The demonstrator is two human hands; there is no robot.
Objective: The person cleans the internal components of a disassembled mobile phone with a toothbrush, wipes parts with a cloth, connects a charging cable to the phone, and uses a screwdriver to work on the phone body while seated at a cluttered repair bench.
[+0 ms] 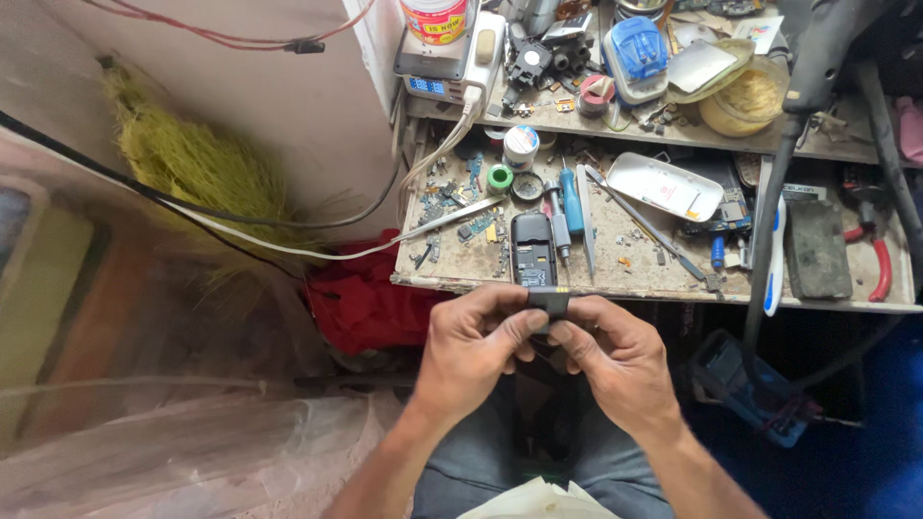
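Both my hands meet over my lap, just below the workbench's front edge. My left hand (pixel 474 348) and my right hand (pixel 615 354) pinch a small flat black part (pixel 549 304) between thumbs and fingertips. Directly above it, a dark mobile phone (pixel 533 249) with its back cover off lies on the bench (pixel 663 281). A blue-handled screwdriver (pixel 571 200) and metal tweezers (pixel 587 221) rest beside the phone.
The bench is littered with small parts, tape rolls (pixel 499 178) and a white tray-like cover (pixel 664 185). Red-handled pliers (pixel 878 252) lie at the right. A power strip (pixel 478 60) sits on the upper shelf. Red cloth (pixel 361 300) and yellow fibres (pixel 197 163) lie left.
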